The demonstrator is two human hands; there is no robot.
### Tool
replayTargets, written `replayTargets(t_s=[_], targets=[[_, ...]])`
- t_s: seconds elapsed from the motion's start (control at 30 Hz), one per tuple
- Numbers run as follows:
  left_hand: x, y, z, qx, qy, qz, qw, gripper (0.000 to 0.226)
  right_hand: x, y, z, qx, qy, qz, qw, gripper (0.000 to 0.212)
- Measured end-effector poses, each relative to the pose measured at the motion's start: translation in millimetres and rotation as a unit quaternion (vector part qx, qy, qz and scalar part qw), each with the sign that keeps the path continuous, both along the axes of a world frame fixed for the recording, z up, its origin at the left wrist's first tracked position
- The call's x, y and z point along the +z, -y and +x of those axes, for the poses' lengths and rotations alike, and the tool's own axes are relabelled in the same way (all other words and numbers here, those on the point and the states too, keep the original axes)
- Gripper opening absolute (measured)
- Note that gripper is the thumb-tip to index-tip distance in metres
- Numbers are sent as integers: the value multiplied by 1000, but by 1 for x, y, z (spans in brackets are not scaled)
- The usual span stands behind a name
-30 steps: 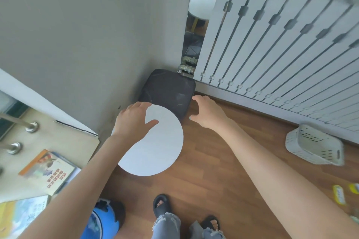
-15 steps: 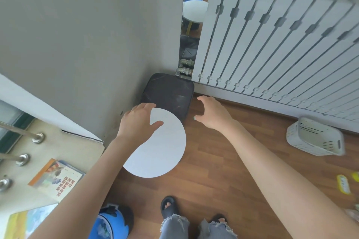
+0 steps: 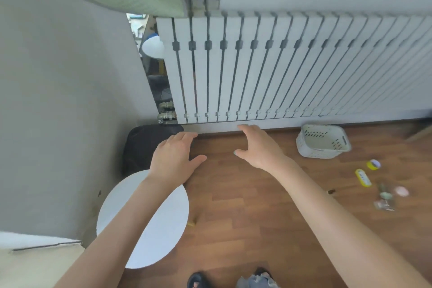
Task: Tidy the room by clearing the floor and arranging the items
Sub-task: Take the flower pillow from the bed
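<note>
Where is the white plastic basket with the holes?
The white plastic basket lies tipped on the wooden floor at the right, below the white slatted radiator cover.

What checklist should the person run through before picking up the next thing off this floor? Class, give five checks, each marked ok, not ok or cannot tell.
1. Left hand free: ok, open, holding nothing.
2. Right hand free: ok, open, fingers spread.
3. White basket ready to receive items: not ok, it lies tipped on the floor by the radiator.
4. Small loose items gathered: not ok, scattered on the floor right of the basket.
5. Black case in the corner safe to lift: cannot tell, the left hand and the round white board partly cover it.
</note>
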State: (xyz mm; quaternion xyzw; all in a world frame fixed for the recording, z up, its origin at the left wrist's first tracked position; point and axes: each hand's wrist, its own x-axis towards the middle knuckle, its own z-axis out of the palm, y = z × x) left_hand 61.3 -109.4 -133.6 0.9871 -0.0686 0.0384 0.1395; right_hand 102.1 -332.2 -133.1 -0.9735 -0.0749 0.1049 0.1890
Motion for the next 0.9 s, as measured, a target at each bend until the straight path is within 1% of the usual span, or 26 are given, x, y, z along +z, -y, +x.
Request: replayTargets(t_s=[0.17,0.27,0.53,0.9], targets=[[22,62,21,-58,22,0,998,61,23,66,-5,-50,26,19,998,71],[34,102,28,-86,22,-15,996,61,34,106,-11,-73,36,24,996,71],[53,218,35,-166,31,-23,985,61,54,212,-37,-144,67,30,987,72],[65,387,28,-288,45,-33,956,60,64,361,-99,-257,100,21,961,65]])
